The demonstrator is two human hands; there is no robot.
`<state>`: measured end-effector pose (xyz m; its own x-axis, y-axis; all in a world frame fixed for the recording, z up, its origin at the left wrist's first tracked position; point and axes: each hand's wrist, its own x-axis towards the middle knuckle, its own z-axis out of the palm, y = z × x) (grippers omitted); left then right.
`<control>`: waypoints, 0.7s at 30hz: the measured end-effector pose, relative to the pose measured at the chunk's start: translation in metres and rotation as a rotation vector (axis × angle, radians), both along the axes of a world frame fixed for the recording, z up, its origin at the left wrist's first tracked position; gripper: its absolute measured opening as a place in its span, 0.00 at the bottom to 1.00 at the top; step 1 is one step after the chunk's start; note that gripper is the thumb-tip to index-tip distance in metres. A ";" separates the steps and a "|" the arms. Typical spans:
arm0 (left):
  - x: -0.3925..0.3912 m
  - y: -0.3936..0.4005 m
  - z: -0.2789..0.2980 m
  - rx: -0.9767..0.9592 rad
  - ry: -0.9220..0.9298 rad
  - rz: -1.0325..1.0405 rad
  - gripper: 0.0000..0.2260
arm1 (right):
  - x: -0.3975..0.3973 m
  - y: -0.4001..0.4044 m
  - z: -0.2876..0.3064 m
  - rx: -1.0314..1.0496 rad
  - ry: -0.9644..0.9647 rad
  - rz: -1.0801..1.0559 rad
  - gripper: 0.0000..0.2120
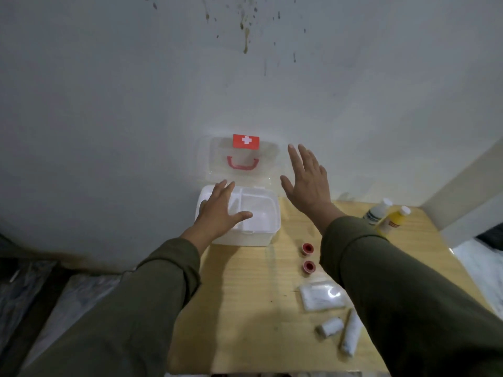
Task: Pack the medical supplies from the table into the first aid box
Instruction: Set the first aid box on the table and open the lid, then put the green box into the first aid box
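Note:
The white first aid box stands open at the table's far left, its clear lid with a red handle and red cross label leaning back against the wall. My left hand lies spread over the box's left compartments, holding nothing. My right hand hovers open beside the lid, fingers apart. On the table lie two red tape rolls, a clear gauze packet, a small bandage roll, a long wrapped roll, a white bottle and a yellow bottle.
The wooden table stands against a grey wall. Its left edge drops to a dark floor with plastic sheeting. A beige wall corner rises at the right.

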<state>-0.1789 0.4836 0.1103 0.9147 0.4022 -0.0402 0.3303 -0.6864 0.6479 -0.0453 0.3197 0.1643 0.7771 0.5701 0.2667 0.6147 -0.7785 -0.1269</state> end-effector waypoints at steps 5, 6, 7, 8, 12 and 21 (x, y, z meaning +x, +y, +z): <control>0.021 -0.045 0.005 0.034 -0.026 -0.119 0.40 | 0.001 -0.051 -0.007 -0.008 0.040 -0.032 0.31; 0.026 -0.056 0.005 0.034 -0.028 -0.149 0.40 | 0.003 -0.062 -0.009 -0.013 0.050 -0.042 0.32; 0.030 -0.067 0.004 0.034 -0.027 -0.174 0.41 | 0.005 -0.073 -0.011 -0.021 0.058 -0.052 0.32; 0.036 -0.078 0.002 0.034 -0.021 -0.191 0.41 | 0.009 -0.085 -0.014 -0.032 0.067 -0.059 0.32; 0.060 -0.124 -0.009 0.078 0.028 -0.233 0.43 | 0.028 -0.134 -0.024 -0.093 0.128 -0.041 0.36; 0.074 -0.186 -0.053 -0.038 0.332 -0.138 0.55 | 0.076 -0.206 -0.058 -0.285 0.331 0.141 0.48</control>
